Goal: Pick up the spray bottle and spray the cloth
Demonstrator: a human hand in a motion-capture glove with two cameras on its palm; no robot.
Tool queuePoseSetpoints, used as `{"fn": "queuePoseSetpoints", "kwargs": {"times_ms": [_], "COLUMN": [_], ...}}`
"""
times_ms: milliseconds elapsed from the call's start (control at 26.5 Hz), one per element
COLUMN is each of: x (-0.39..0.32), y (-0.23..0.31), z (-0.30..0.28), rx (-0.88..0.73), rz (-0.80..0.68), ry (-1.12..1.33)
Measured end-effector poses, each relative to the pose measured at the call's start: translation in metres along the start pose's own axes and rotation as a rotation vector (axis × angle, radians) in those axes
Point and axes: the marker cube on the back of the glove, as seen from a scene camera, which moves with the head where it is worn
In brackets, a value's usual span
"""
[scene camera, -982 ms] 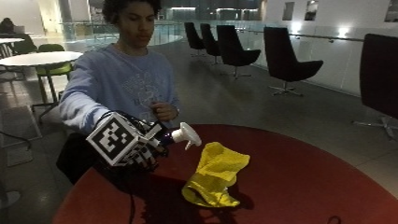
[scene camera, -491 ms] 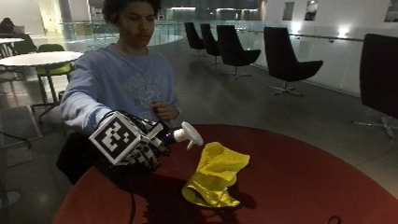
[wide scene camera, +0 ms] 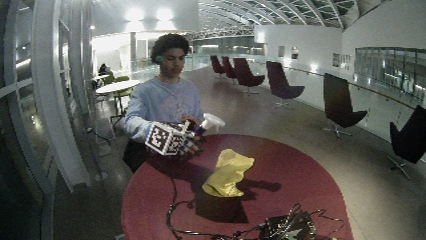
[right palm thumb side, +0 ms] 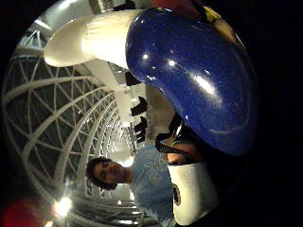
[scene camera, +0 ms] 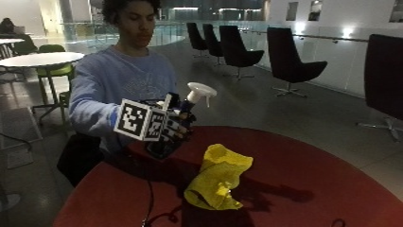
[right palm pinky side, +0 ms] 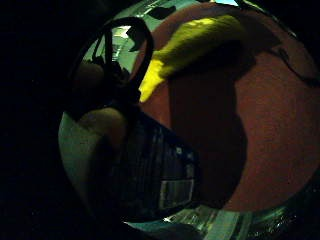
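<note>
The round red desk (scene camera: 302, 179) is carrying the scene, and the person is sitting at its far edge, so that the things are lying within easy reach of the arm. Near the middle of the desk the yellow cloth (scene camera: 218, 177) is standing up in a crumpled heap, well apart from the hands; bunched like this, it is showing a broad folded face toward the person, which I judge is making it a convenient target for the spray. The spray bottle (scene camera: 178, 124) is being held in the air above the desk's near rim, beside the cloth and higher than it, with its white spray head (scene camera: 200, 91) on top and the nozzle seeming to point roughly toward the cloth, though this is hard to read in the dim light. The gloved right hand (scene camera: 169, 132) is gripping the bottle around its dark blue body with the fingers curled round it, and the thumb-side palm view is showing that body very close to the palm. The lifting is looking finished and the spraying is not yet done.
</note>
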Motion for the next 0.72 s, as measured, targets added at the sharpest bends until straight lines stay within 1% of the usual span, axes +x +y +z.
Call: {"fn": "queuePoseSetpoints", "kwargs": {"times_ms": [265,416,567,718], "x": [-0.053,-0.078,-0.094,-0.101], "y": [-0.031,-0.054,-0.078,-0.098], "z": [0.07,0.114,0.154,0.19], "rx": [0.061,0.088,0.1,0.099], "rz": [-0.228,-0.329,-0.387,-0.409], "ry": [-0.12,-0.152,-0.153,-0.142]}}
